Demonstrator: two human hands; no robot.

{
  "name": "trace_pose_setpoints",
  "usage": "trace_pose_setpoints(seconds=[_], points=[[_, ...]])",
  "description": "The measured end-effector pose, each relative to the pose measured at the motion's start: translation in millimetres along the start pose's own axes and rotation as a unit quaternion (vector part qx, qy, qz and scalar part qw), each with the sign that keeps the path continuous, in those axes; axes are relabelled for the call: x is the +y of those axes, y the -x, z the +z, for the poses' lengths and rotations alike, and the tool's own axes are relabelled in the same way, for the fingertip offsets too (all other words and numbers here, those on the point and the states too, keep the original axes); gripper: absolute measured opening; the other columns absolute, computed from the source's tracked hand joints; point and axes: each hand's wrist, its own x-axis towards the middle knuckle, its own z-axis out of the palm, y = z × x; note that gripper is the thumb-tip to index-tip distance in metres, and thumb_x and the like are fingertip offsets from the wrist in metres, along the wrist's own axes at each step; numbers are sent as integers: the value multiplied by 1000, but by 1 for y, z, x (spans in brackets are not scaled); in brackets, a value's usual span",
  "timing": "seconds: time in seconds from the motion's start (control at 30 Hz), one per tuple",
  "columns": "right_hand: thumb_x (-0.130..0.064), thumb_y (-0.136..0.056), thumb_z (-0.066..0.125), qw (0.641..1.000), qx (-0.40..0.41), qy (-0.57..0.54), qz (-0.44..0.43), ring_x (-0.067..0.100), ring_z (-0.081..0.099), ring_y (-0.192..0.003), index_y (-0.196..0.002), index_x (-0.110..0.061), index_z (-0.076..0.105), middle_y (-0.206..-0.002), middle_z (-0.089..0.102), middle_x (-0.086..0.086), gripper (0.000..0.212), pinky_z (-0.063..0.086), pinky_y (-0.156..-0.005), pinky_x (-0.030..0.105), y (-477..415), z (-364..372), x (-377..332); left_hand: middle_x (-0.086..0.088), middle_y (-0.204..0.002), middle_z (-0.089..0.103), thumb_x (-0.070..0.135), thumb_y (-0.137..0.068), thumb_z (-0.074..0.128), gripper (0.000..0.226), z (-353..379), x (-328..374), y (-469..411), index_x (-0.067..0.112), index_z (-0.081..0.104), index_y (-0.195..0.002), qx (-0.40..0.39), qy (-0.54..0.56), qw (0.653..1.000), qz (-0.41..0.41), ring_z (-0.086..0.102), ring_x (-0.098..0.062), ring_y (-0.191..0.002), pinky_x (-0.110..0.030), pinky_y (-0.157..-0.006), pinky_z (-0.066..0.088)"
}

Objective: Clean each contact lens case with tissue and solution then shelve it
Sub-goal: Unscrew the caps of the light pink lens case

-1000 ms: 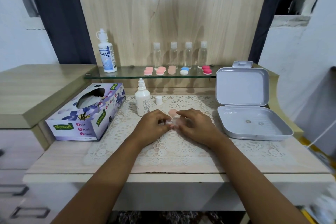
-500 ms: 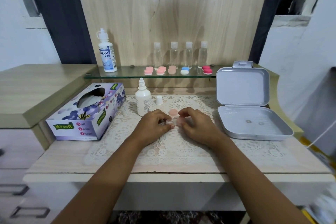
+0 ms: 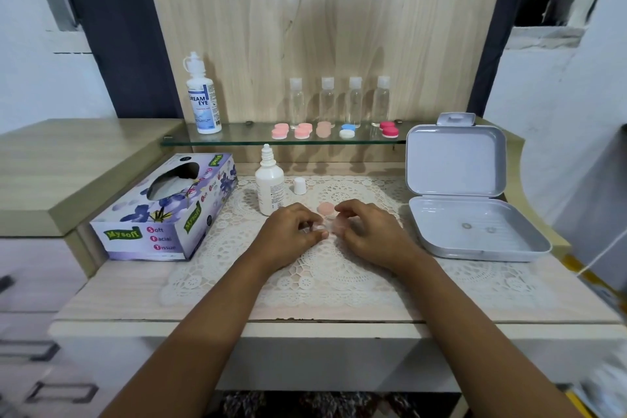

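At frame centre the lens case (image 3: 334, 227) is pinched between the curled fingertips of the left hand (image 3: 288, 236) and right hand (image 3: 371, 236). A peach cap (image 3: 327, 208) lies just above. At right, the open grey box (image 3: 481, 253) holds two small rings; at left, the tissue box (image 3: 163, 214) holds tissues.

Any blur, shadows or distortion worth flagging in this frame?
Head view: wide-angle bowing at the frame edges; smear over the drawer handles lower left; clear bottles throw soft shadows on the wood panel; the contact lens case in the left hand looks soft.
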Motion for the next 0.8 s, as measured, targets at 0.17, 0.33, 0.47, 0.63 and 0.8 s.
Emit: trace_pose_setpoints(seconds=[0.17, 0.33, 0.47, 0.63, 0.8], points=[[-55, -78, 63, 998, 32, 50, 8, 15, 50, -97, -113, -21, 56, -104, 57, -4, 50, 45, -83, 36, -1, 1, 0, 4, -101, 62, 33, -78, 72, 35, 0, 1, 1, 12, 70, -106, -5, -8, 1000, 4, 56, -8, -91, -16, -78, 40], [-42, -84, 61, 997, 30, 70, -7, 18, 51, -105, -111, -20, 61, -110, 62, -3, 35, 43, -89, 39, 0, 1, -1, 3, -101, 63, 29, -81, 71, 28, 1, 0, 0, 14, 71, -104, -2, -3, 1000, 0, 55, -6, -89, -11, -72, 37], [-33, -90, 57, 998, 12, 53, -27, 23, 51, -109, -118, -21, 61, -117, 62, 0, 32, 43, -92, 43, 1, 1, -1, 2, -101, 63, 27, -81, 71, 28, 0, 0, 1, 12, 70, -105, -1, -6, 1000, 2, 55, -7, -88, -16, -75, 38], [-21, -90, 54, 999, -14, 38, -25, 25, 52, -113, -122, -21, 61, -122, 62, 1, 32, 42, -95, 42, 1, -2, -4, 1, -101, 63, 27, -81, 71, 28, 0, 1, 1, 12, 70, -105, -2, -2, 1000, 2, 55, -9, -89, -19, -78, 41], [-17, -91, 54, 1000, -12, -8, -11, 17, 53, -113, -121, -19, 61, -122, 62, -1, 32, 39, -91, 24, 1, -7, -5, 2, -100, 62, 27, -81, 71, 29, 0, 1, 1, 11, 70, -105, -3, 1, 1000, 0, 55, -9, -89, -19, -77, 41]])
